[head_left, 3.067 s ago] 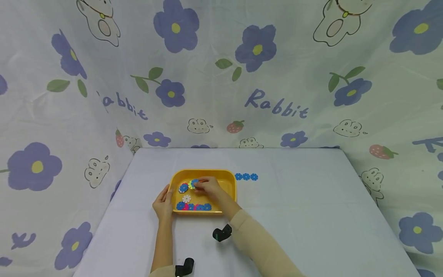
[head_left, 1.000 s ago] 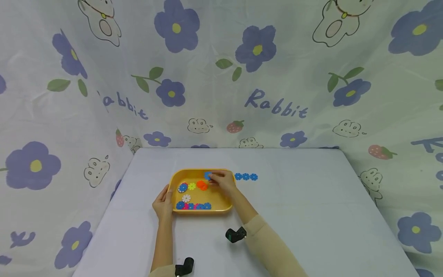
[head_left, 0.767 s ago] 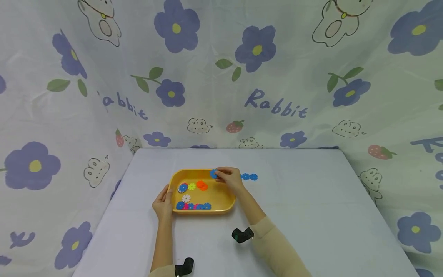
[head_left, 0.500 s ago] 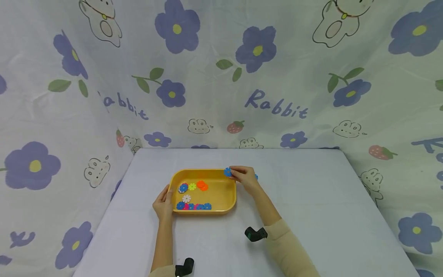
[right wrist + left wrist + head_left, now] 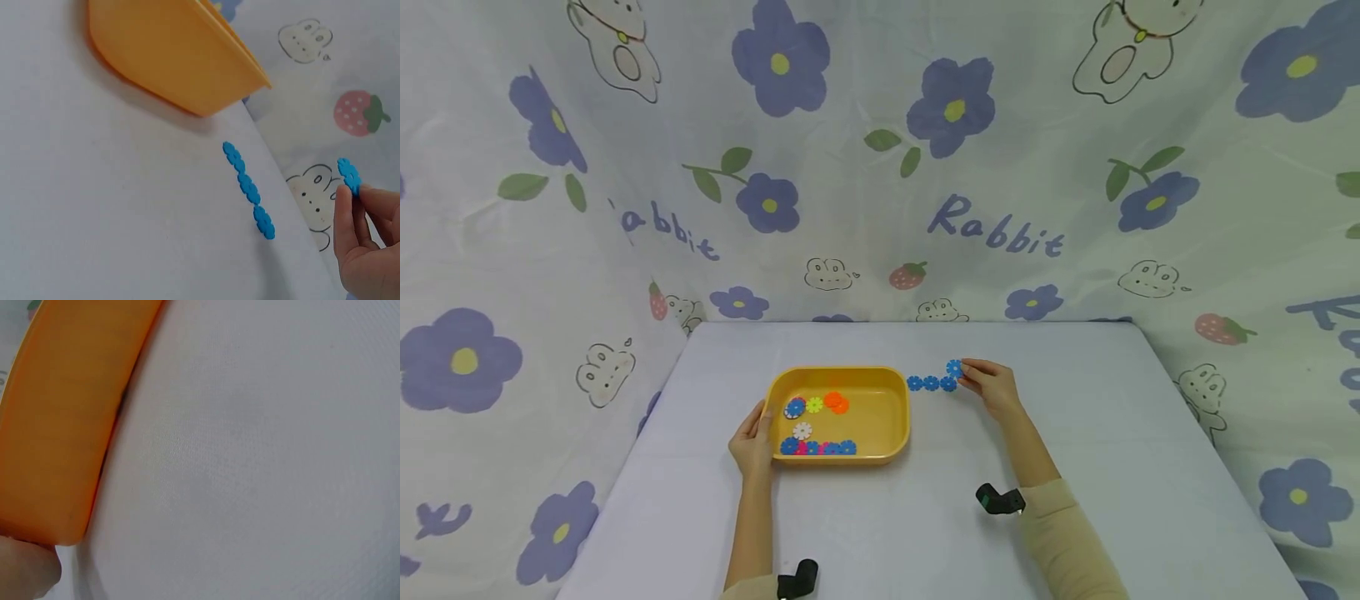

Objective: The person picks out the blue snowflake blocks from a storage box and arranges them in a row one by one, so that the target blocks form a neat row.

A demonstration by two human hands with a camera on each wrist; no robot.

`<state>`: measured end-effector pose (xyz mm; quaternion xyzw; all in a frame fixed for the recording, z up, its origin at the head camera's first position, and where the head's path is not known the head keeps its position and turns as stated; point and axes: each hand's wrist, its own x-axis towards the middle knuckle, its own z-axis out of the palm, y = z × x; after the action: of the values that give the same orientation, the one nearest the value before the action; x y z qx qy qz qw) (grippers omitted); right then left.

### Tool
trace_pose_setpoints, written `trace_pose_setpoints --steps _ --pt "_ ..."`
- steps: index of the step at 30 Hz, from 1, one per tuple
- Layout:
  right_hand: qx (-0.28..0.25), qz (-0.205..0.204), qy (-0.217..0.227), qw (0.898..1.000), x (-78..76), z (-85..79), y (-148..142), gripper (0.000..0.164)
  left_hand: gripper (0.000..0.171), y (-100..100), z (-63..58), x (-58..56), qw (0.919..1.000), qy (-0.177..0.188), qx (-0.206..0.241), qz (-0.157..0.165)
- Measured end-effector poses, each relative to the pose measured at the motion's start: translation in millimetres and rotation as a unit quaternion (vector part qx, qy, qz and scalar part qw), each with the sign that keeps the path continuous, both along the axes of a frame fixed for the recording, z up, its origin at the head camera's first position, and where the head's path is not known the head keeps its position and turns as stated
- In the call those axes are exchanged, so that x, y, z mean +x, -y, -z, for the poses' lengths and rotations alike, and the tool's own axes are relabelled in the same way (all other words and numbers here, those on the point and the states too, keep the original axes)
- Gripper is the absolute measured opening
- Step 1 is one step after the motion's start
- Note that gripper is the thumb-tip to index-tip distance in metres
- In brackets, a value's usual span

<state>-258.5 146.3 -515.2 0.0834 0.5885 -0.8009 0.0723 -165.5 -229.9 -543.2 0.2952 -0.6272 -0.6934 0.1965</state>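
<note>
My right hand pinches a blue snowflake disc between thumb and fingertips. In the right wrist view the held disc stands tilted, above the table. Just below it in the head view, a row of three blue discs lies edge to edge on the table. With my left hand I grip the left side of a yellow tray. Inside the tray are orange discs, a yellow-green disc, a white disc and several blue and pink ones along the near wall.
A white cloth covers the table, and a flower-and-rabbit printed curtain hangs at the back and sides. Each wrist carries a black camera, one of them the right wrist camera.
My right hand has picked a blue disc from the tray, uncovering the orange discs, and carried it right, past the tray's rim to the right end of the row. My left hand has stayed put.
</note>
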Motion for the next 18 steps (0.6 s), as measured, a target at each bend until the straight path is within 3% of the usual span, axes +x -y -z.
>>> trace_pose_setpoints --steps 7,14,18 --pt "-0.005 0.033 0.033 0.999 0.0 9.0 -16.6 0.04 0.037 0.4 -0.2 -0.1 0.9999 -0.01 -0.004 -0.005" --pt "0.075 0.06 0.055 0.994 -5.0 23.7 -27.5 0.034 0.037 0.3 -1.2 0.2 0.9999 -0.01 -0.004 -0.005" --pt "0.092 0.076 0.066 0.991 -7.6 31.1 -29.7 0.035 0.037 -0.1 -1.0 0.7 1.0 -0.001 -0.001 -0.003"
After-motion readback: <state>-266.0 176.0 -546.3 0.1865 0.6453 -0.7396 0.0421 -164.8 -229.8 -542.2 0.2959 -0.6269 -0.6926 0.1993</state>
